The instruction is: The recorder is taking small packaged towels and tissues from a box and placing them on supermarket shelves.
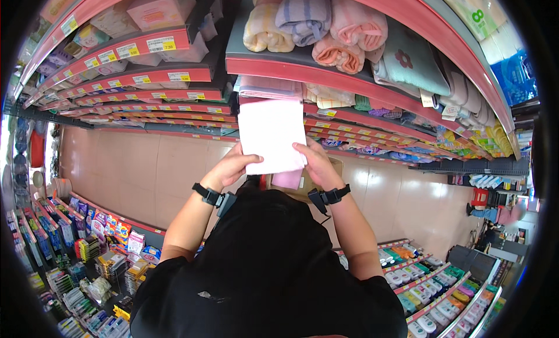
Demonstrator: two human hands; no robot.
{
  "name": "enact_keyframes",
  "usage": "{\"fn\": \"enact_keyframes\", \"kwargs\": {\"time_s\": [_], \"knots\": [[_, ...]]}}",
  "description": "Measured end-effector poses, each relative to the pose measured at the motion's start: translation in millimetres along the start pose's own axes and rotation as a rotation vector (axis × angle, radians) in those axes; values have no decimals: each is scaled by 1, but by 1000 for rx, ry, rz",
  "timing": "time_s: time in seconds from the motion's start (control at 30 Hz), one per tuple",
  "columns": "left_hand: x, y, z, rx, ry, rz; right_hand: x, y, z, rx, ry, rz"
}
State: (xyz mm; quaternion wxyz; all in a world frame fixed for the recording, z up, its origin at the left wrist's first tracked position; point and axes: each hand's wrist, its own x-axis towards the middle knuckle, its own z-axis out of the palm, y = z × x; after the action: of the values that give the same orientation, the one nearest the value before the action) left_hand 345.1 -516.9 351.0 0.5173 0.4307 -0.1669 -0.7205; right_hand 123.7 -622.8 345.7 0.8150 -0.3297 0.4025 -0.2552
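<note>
A white folded towel (272, 134), washed out by bright light, is held flat in front of me by both hands. My left hand (233, 164) grips its lower left edge, thumb on top. My right hand (315, 161) holds the lower right edge in the same way. The towel's far edge is right by a stack of folded pink towels (269, 86) on the shelf. Under its near edge a pink folded cloth (287, 179) shows, at an open cardboard box (305, 188) below. The fingers beneath the towel are hidden.
Rolled towels (303, 16) and a pale green folded towel (407, 58) fill the upper shelf, whose red front rail (326, 76) juts toward me. Boxed packs (160, 10) line shelves at left. Behind me stand more stocked shelves (428, 291). A person (495, 214) is far right.
</note>
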Motion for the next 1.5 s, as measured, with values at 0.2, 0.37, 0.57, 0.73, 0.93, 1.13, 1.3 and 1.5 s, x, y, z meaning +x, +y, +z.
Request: {"fn": "enact_keyframes", "kwargs": {"time_s": [0.2, 0.37, 0.57, 0.73, 0.93, 1.13, 1.3, 1.5], "knots": [[0, -27, 16, 264, 3, -102, -34, 44, -33, -280, 4, 43], [32, -82, 12, 477, -68, -256, -51, 94, -81, -417, 87, 57], [54, -134, 4, 787, -128, -576, -72, 145, -126, -415, 186, 211], [65, -156, 3, 901, -178, -647, -82, 162, -140, -446, 260, 161], [80, -199, -39, 888, -75, -432, -70, 152, -146, -651, 355, 162], [57, -128, -12, 848, 3, -508, -66, 158, -164, -908, 374, 212], [44, -109, -27, 698, 90, -443, -51, 139, -153, -855, 293, 124], [64, -43, -33, 512, 310, 93, -24, 64, -92, -747, 214, -110]]}}
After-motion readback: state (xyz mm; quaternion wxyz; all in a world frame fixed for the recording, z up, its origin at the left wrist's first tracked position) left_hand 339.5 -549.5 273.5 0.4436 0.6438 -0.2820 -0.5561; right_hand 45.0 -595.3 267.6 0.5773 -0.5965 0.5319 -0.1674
